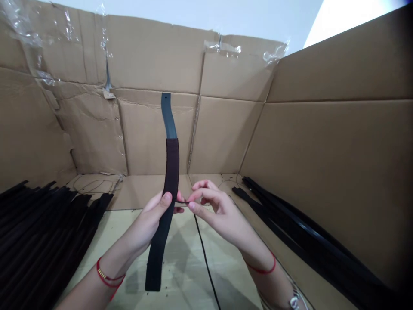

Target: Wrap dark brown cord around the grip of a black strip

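Head view: black strip in left hand, right hand beside

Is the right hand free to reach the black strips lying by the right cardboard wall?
Probably yes: nothing stands between the right hand and the black strips, though it is pinching a thin cord.

small workshop bench | cardboard walls around wooden tabletop | stacks of black strips either side
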Tool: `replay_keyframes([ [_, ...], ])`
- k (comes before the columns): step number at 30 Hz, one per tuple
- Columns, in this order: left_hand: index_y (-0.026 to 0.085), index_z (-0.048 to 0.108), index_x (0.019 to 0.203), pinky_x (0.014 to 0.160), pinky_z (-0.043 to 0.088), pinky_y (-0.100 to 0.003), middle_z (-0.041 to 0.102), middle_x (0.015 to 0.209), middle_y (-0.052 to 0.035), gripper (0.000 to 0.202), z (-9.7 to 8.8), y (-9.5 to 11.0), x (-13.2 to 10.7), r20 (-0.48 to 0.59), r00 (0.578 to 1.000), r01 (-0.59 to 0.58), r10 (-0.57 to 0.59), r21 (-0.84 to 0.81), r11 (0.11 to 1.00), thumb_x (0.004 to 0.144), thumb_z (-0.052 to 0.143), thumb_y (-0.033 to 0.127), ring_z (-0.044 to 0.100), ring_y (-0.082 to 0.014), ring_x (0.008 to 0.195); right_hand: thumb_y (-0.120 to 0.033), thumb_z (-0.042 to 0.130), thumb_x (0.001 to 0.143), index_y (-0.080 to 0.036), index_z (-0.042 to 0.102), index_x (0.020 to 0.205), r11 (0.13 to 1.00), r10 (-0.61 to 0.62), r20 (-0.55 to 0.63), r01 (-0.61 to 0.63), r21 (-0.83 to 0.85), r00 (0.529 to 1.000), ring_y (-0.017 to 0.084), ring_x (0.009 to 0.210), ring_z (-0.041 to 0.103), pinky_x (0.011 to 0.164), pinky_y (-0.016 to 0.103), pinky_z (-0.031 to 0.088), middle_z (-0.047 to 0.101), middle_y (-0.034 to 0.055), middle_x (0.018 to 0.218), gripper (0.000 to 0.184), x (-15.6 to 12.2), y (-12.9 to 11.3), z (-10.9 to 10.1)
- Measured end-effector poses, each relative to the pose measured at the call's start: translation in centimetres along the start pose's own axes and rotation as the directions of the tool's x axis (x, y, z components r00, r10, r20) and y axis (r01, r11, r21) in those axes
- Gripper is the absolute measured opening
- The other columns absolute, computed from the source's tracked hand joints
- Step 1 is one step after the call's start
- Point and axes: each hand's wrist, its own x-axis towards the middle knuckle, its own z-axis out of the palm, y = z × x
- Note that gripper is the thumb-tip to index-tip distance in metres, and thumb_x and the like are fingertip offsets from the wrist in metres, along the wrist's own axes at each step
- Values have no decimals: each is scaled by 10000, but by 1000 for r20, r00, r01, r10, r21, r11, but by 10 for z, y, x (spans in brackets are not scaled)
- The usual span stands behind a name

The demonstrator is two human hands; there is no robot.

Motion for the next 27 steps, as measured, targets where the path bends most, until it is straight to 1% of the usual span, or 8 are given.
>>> replay_keyframes([
  [2,151,678,946,875,502,-261,632,1044,-61,277,2,-2,-1,13,1000,25,-24,-71,997,937,547,394,602,-168,1004,-283,694,801,-188,707,779,995,-9,2,9,101,1000,247,1108,489,843,378,423,498,91,1048,98,1,3,3],
  [4,153,687,909,894,519,-322,622,1052,-61,272,6,-3,-3,42,997,64,-57,-201,977,950,524,367,590,-201,1057,-256,709,782,-187,714,760,987,-39,-62,49,153,997,252,1153,470,867,373,436,497,97,1056,73,2,5,8],
  [8,144,688,886,920,522,-411,612,1043,-77,295,12,0,-8,123,985,154,-118,-349,924,964,491,350,563,-233,1109,-215,716,779,-173,737,741,991,-108,-288,125,42,951,226,1118,472,1016,406,369,462,103,1100,60,1,4,17],
  [15,183,681,971,739,526,-273,590,1024,-72,271,7,5,-12,139,978,182,-157,-192,964,946,516,397,562,-156,912,-187,709,774,-190,732,723,985,-143,-320,167,49,937,215,1070,477,1033,428,370,450,87,1064,56,-3,-3,17],
  [19,185,630,1003,730,455,-229,588,936,-65,302,5,6,-13,210,964,183,-164,-76,980,961,472,439,539,-134,846,-196,714,769,-189,731,728,985,-125,-227,148,89,966,226,1078,491,974,423,423,469,86,1049,45,-4,-6,10],
  [23,158,575,961,609,339,-216,530,714,-21,356,5,9,-12,227,967,103,-118,78,992,976,412,474,441,-107,646,-225,715,790,-178,724,739,986,-168,-173,165,-28,970,227,1123,498,990,402,416,503,89,1067,70,-4,-15,-1],
  [25,142,562,935,568,282,-230,471,642,1,370,8,10,-12,228,970,62,-87,114,992,989,382,461,369,-101,585,-295,676,841,-170,718,904,990,-114,-79,107,-87,990,212,1090,539,928,365,463,525,103,1144,146,-4,-15,-10],
  [27,135,548,934,571,266,-239,443,623,9,372,11,10,-12,234,971,36,-55,85,996,1002,346,439,340,-102,577,-368,603,898,-169,633,1154,972,39,5,-37,-231,999,185,992,594,834,324,500,562,113,1175,325,-8,-2,-20],
])
